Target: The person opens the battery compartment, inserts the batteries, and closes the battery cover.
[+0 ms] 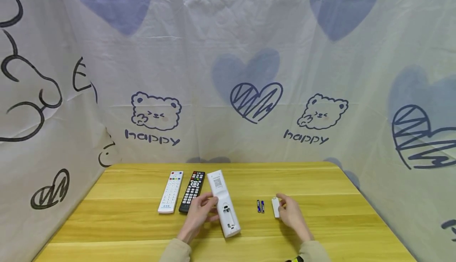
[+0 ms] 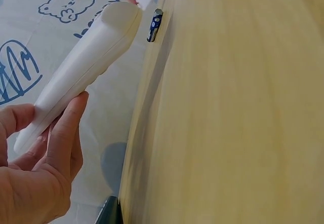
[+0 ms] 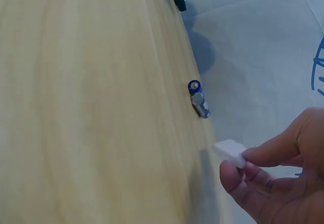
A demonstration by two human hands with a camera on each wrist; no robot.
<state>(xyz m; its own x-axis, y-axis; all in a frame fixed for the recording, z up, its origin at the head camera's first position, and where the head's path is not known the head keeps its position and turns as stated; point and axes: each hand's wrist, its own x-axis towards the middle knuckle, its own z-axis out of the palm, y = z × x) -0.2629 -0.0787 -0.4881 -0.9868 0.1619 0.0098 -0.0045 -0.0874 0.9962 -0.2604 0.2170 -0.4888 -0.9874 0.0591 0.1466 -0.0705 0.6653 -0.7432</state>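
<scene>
My left hand (image 1: 198,213) grips a white remote control (image 1: 219,196) by its side, back face up, with the battery compartment (image 1: 228,216) uncovered and no batteries in it. In the left wrist view the thumb and fingers (image 2: 68,127) pinch the edges of the remote. Off to the right, my right hand (image 1: 290,214) pinches a small white battery cover (image 1: 276,207) between thumb and fingers, held just above the table in the right wrist view. Between the hands, two blue batteries (image 1: 261,206) lie side by side on the table.
A second white remote (image 1: 171,192) and a black remote (image 1: 192,191) lie face up on the wooden table (image 1: 320,183), left of my left hand. A white cloth (image 1: 206,56) with blue drawings hangs behind the table's far edge and at both sides.
</scene>
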